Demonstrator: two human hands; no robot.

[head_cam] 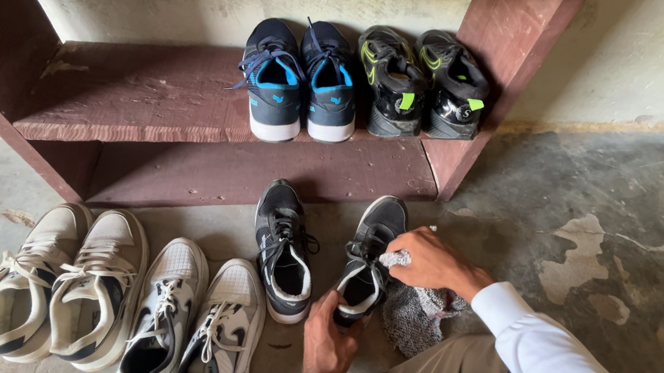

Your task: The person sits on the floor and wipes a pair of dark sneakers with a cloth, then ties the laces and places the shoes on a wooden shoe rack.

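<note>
Left hand point(326, 345) grips the heel of a black mesh lace-up sneaker point(367, 260); right hand point(430, 261), beside that sneaker, clutches a grey knitted cloth point(415, 315).

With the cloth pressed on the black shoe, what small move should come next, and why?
Probably draw the right hand with the grey cloth along the side of the black shoe toward the toe. The left hand grips the heel and steadies it, and the cloth touches only one spot near the laces.

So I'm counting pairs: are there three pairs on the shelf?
No, the shelf holds only two pairs: blue-lined shoes and green-accented shoes.
</note>
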